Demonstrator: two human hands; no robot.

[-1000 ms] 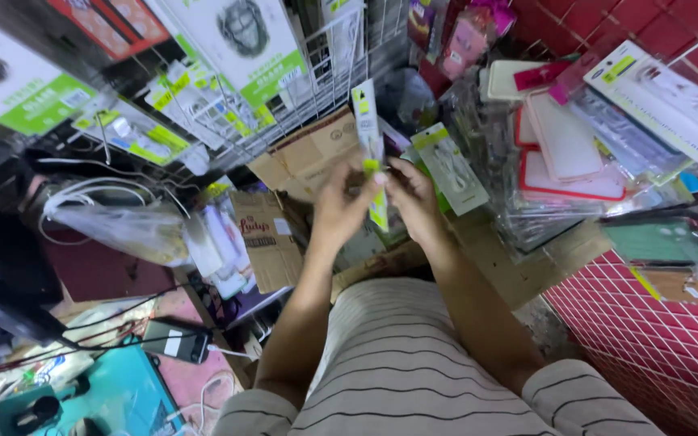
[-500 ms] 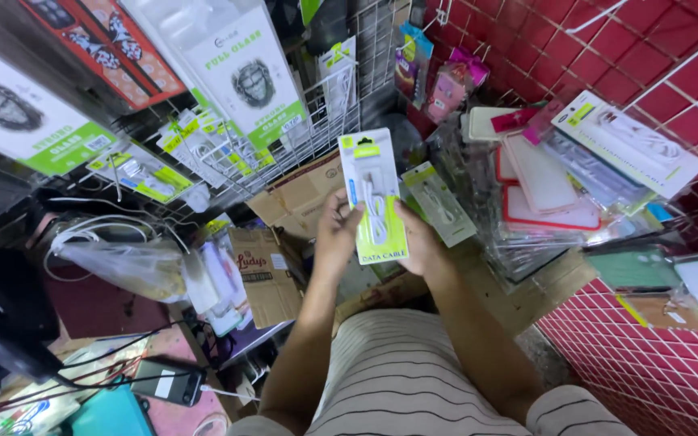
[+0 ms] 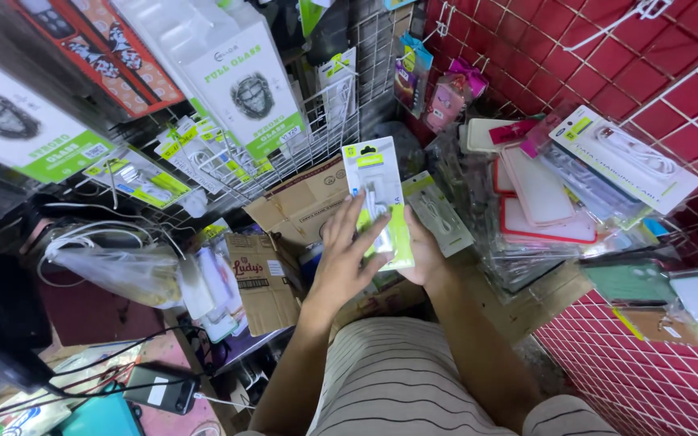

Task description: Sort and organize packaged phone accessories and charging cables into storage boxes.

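Observation:
I hold a flat white and lime-green blister pack (image 3: 377,182) with a white cable inside, upright in front of me. My left hand (image 3: 345,258) lies across its front, fingers spread over the lower half. Behind its right edge, my right hand (image 3: 423,254) supports it from the back. A second, similar cable pack (image 3: 439,211) sticks out to the right, just behind my right hand. My striped shirt (image 3: 397,379) fills the bottom of the view.
Open cardboard boxes (image 3: 304,202) sit below a white wire rack (image 3: 317,129) hung with more packs. Phone cases (image 3: 539,190) hang on a red grid wall (image 3: 648,355) at right. A bag of white cables (image 3: 115,270) and a phone (image 3: 159,389) lie at left.
The pack turned from edge-on to facing me and rose slightly. My left hand slid over its front.

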